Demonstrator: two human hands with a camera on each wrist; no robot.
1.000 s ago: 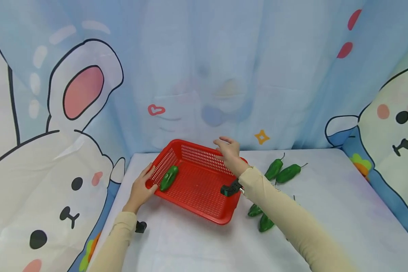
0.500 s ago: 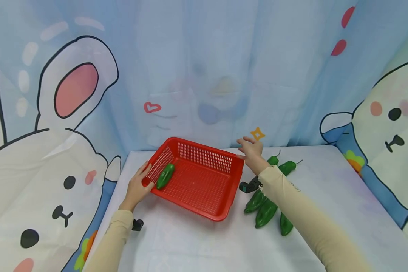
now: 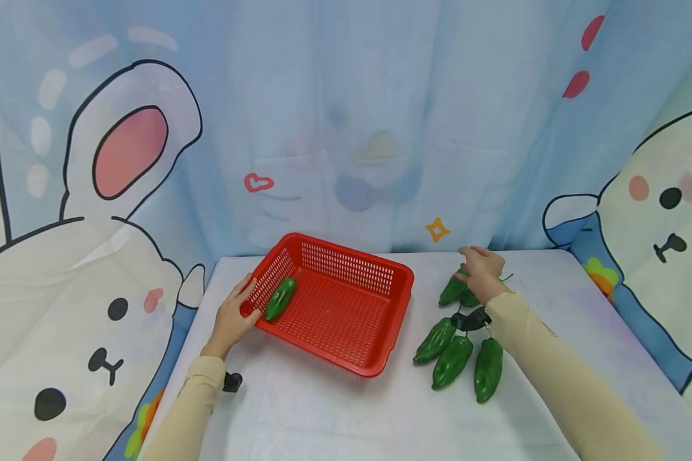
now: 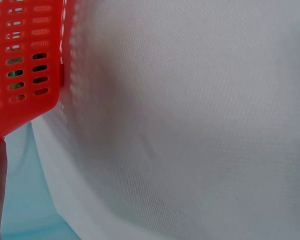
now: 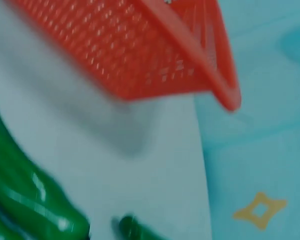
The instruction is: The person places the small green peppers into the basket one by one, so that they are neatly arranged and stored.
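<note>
The head camera looks forward and down from above the near side of the table (image 3: 317, 416), far enough back to include the left hand (image 3: 232, 320), the right hand (image 3: 482, 272) and the curtain (image 3: 352, 96) behind. The left wrist camera sits close outside the basket (image 3: 337, 314), turned sideways, mostly facing tabletop. The right wrist camera (tilted too, and blurry) looks past nearby peppers (image 3: 452, 363) toward basket and curtain. All views share the basket; head and right wrist also share the yellow star (image 3: 437, 230).
</note>
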